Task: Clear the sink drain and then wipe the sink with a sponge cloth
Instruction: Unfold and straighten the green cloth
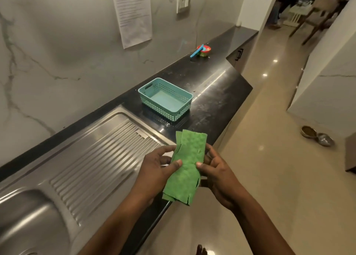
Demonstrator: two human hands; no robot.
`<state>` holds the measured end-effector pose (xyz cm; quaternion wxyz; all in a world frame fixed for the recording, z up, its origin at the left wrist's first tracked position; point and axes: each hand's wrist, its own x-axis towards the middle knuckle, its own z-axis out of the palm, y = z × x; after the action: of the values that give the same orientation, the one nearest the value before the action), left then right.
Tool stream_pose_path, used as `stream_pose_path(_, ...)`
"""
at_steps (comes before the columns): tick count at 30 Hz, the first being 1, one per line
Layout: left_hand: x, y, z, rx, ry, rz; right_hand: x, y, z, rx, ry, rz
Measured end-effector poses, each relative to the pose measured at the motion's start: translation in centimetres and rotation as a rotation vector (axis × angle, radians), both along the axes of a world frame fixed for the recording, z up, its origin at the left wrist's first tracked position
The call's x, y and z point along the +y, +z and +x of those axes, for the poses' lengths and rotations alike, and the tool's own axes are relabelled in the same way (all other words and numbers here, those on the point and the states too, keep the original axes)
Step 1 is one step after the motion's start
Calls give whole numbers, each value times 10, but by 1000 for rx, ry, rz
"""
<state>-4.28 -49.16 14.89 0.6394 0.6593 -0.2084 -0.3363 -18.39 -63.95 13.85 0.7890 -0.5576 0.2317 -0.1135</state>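
Pinching a folded green sponge cloth (pixel 186 170) from both sides, thumbs on top, fingers curled beneath: left grip (pixel 156 168), right grip (pixel 218 171), forearms reaching in from below. Left of both, steel sink (pixel 28 216). Beyond, teal basket (pixel 173 112) on dark counter (pixel 212 100).

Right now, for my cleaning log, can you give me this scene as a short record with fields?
left hand: pinches sponge cloth, thumb on top
right hand: pinches the cloth's other edge
cloth: green, folded, held off the surface by the counter edge
sink: steel basin at lower left; drain at frame edge, state unclear
drainboard: ribbed steel
counter items: teal basket; farther off, red bowl with blue tool across it
wiping: not begun
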Motion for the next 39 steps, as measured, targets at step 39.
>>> stream_pose_path(39, -202, -13, 140, 86, 608, 66, -285, 2, 343, 141, 534, -470)
